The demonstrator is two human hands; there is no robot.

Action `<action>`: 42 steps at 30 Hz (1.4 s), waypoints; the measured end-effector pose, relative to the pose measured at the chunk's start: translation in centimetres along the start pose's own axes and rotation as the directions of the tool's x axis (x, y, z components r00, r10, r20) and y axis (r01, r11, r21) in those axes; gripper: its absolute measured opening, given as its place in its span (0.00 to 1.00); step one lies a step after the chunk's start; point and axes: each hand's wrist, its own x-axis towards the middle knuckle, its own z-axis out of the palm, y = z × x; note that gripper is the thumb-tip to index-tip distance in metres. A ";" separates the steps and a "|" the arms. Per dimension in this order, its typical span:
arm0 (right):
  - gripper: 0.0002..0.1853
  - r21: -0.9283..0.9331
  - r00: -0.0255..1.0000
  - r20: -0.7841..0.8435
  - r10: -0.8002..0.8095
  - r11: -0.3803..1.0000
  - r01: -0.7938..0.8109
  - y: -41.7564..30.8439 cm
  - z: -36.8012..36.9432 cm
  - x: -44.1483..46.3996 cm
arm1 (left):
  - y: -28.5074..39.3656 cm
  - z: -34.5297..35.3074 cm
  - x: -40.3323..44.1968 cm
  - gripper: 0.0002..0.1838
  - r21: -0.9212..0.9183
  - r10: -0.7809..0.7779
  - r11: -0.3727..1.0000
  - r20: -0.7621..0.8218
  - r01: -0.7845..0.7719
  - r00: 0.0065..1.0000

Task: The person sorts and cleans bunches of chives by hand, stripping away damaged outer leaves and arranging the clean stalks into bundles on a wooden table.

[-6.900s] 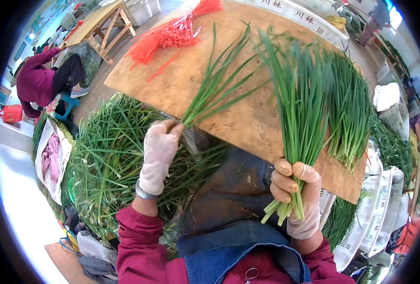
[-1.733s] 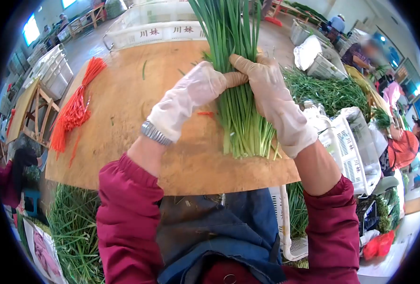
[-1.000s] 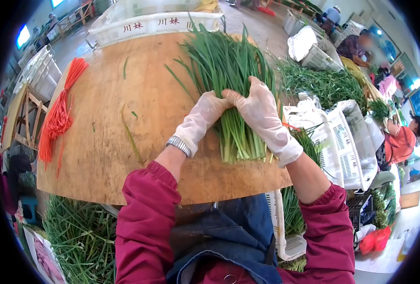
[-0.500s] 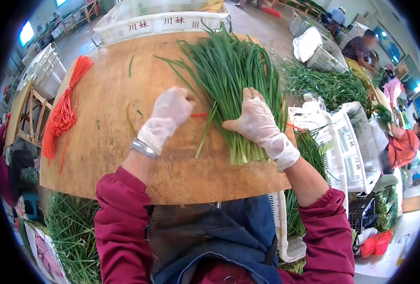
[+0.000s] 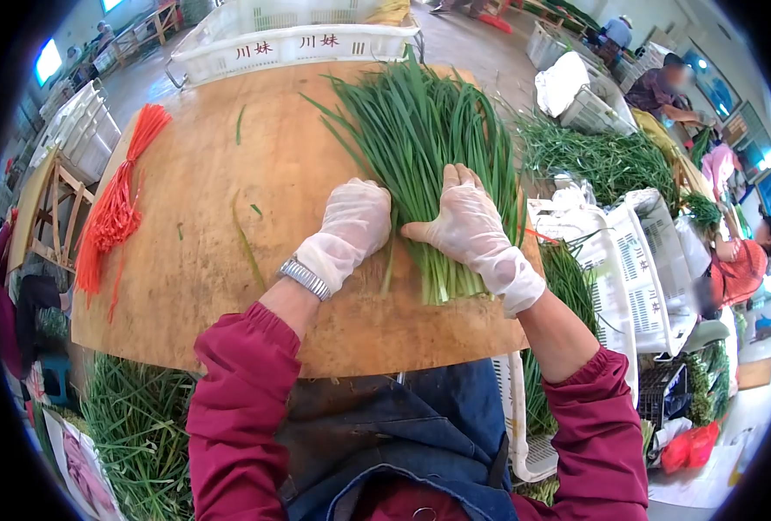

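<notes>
A bunch of long green garlic chives [image 5: 425, 130] lies on the wooden board [image 5: 186, 286], pale cut ends toward me. My right hand [image 5: 471, 221], in a clear glove, lies flat on its lower stems, thumb spread to the left. My left hand [image 5: 355, 227], also gloved and with a metal watch at the wrist, is closed against the bunch's left edge; what its fingers hold is hidden. A bit of red tie strip [image 5: 537, 235] sticks out right of the bunch.
A bundle of red strips [image 5: 125, 195] lies at the board's left edge. Beyond the board stands a white crate [image 5: 294, 43]. More white crates [image 5: 655, 278] and loose chives [image 5: 598, 156] are at the right, with chives [image 5: 138, 417] below left. Other people work farther off.
My left hand has moved right, up against the bunch, and the red strip end that showed beside it is now covered. My right hand has stayed nearly in place on the stems.
</notes>
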 end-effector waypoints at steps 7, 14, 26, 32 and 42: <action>0.53 0.006 0.999 -0.043 -0.006 1.000 0.006 0.2 0.2 -0.2 | -2.9 -0.8 0.0 0.05 0.057 0.050 0.997 0.004 -0.050 0.999; 0.54 0.011 0.999 -0.039 -0.017 1.000 0.017 0.1 -0.1 -0.3 | -1.7 -3.5 -2.5 0.08 -0.280 -0.168 0.951 -0.102 0.134 0.980; 0.48 -0.050 0.988 -0.154 -0.033 0.998 0.025 -0.7 0.3 0.0 | 3.0 -2.9 -2.4 0.14 -0.555 -0.309 0.653 0.426 0.515 0.850; 0.40 0.082 0.909 -0.413 -0.056 0.992 0.098 1.2 -3.2 -0.5 | 1.3 -2.9 -3.5 0.14 -0.558 -0.329 0.661 0.384 0.501 0.863; 0.19 0.904 0.752 -0.231 0.618 0.421 -0.068 18.5 -11.3 -15.0 | 2.2 -4.5 -5.6 0.15 -0.619 -0.432 0.475 0.455 0.626 0.778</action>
